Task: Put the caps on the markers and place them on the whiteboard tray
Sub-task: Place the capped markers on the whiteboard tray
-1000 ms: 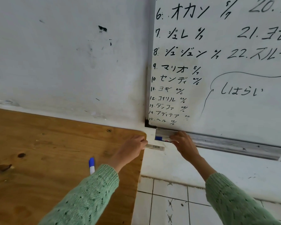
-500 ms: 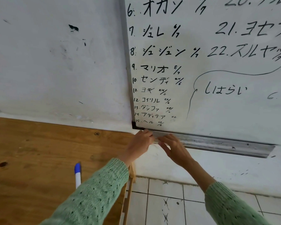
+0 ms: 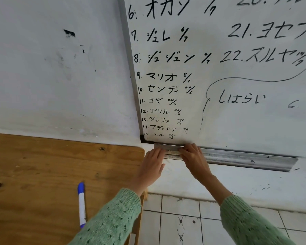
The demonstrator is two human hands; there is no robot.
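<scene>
1. Two hands met at the left end of the whiteboard tray [image 3: 237, 157] in the head view — the left hand [image 3: 153, 166] and the right hand [image 3: 194, 159] each had fingers closed on a marker [image 3: 172, 152] lying along the tray.
2. One more marker with a blue cap [image 3: 81, 205] lay alone on the wooden surface [image 3: 34, 174], well apart from the tray.

Green knit sleeves [image 3: 113, 218], dark flecks, ribbed cuffs

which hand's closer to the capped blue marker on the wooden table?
Left. The left hand is up and right of the blue marker, by the table's corner at the tray. The right hand is farther right, on the tray.
</scene>
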